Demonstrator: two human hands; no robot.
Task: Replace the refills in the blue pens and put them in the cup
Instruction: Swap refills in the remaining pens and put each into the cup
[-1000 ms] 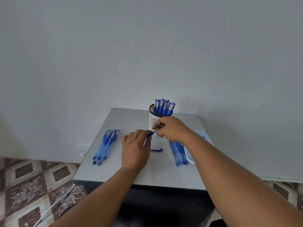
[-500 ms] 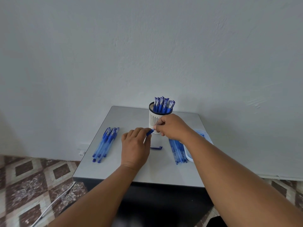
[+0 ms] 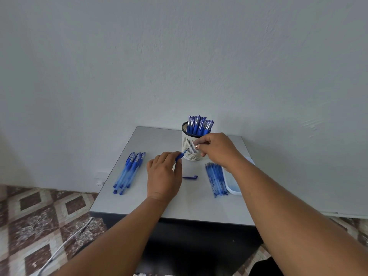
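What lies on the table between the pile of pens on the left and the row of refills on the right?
In the head view, the left hand holding a pen, and a loose blue pen cap on the table.

Cup (image 3: 191, 148) sits just behind the left hand (image 3: 164, 175), pen pile (image 3: 129, 171) off to its left, cap (image 3: 190, 177) and refills (image 3: 216, 179) right of it.

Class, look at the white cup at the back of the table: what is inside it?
Capped blue pens stand upright in the cup, caps above the rim. Their lower halves and the cup's bottom are hidden by its wall.
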